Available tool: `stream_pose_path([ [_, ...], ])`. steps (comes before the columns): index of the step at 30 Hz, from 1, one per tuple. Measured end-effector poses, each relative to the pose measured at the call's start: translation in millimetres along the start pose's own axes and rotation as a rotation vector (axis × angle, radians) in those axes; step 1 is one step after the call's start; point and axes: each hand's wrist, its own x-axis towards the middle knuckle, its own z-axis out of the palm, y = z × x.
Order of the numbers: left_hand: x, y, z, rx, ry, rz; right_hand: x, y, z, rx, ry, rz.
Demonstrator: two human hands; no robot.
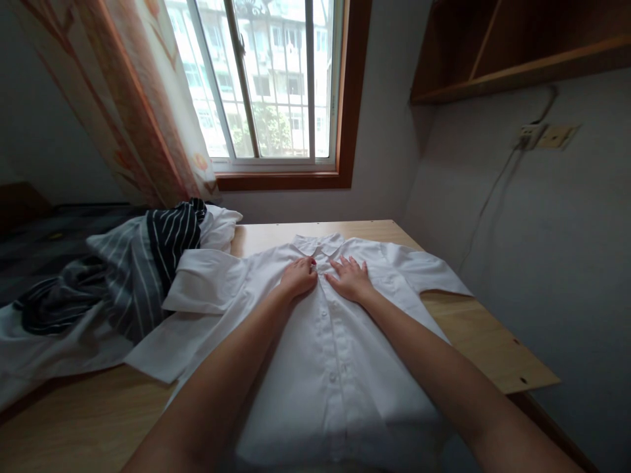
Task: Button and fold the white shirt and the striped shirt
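A white button-up shirt point(300, 368) lies front side up, its collar point(318, 245) at the far end and its sleeves spread to both sides. Just below the collar, my left hand point(298, 276) has its fingers curled together at the edge of the button placket, closed on the shirt's fabric. My right hand point(351, 278) rests flat on the shirt front on the other side of the placket, fingers spread. Several buttons run down the middle of the shirt toward me.
Beneath the shirt is a light wooden table point(486, 341). Striped dark and grey cloth point(140, 263) and more white fabric point(219, 226) are heaped at the left. A window point(276, 85), a patterned curtain point(148, 85), a wall shelf point(517, 59) and a socket with a cord point(530, 136) surround the table.
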Motion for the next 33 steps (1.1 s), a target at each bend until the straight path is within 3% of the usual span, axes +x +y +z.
stream_pose_path([
  [10,27,22,-8.4,0.012,-0.005,-0.308,-4,-2,-4,0.008,0.021,-0.066],
  [15,38,23,-5.2,-0.037,-0.018,-0.413,-4,-2,-2,0.018,0.084,-0.191],
  [25,32,17,6.8,-0.002,0.168,-0.308,2,3,-2,0.08,0.059,-0.38],
  [33,36,19,4.5,-0.026,0.162,-0.34,-2,-4,-10,0.046,-0.001,-0.386],
])
